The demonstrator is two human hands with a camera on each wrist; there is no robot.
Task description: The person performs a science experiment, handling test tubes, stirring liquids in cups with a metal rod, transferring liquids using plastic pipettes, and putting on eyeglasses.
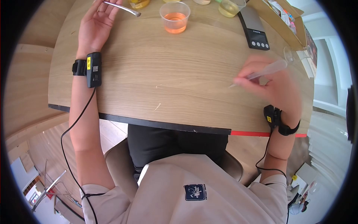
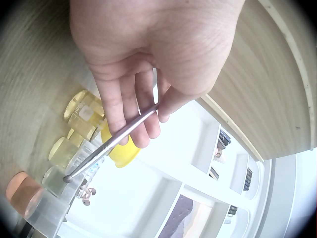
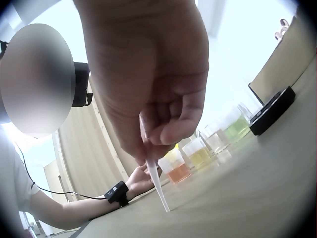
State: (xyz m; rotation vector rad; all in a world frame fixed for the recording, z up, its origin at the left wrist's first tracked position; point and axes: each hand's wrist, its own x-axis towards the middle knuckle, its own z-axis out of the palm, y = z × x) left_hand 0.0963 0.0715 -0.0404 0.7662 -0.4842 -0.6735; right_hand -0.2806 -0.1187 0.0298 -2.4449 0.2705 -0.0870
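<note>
My left hand (image 1: 96,31) is over the far left of the table, palm up. Its thumb and fingers pinch a thin metal stirring rod (image 2: 116,139) with a small rounded end, which points toward the cups. Slightly blurred, my right hand (image 1: 274,80) is above the right part of the table. Between its thumb and fingers it grips a translucent plastic dropper (image 1: 274,67), tip down and to the left. A clear cup of orange liquid (image 1: 175,22) stands to the right of the rod's end. Other cups hold yellow liquid (image 3: 199,156) and pale green liquid (image 3: 237,129).
A black digital scale (image 1: 257,37) lies at the back right beside an open cardboard box (image 1: 278,18). A clear empty cup (image 1: 294,54) is at the right edge. Wrist-camera cables run along both arms. The table's front edge has black and red tape (image 1: 261,133).
</note>
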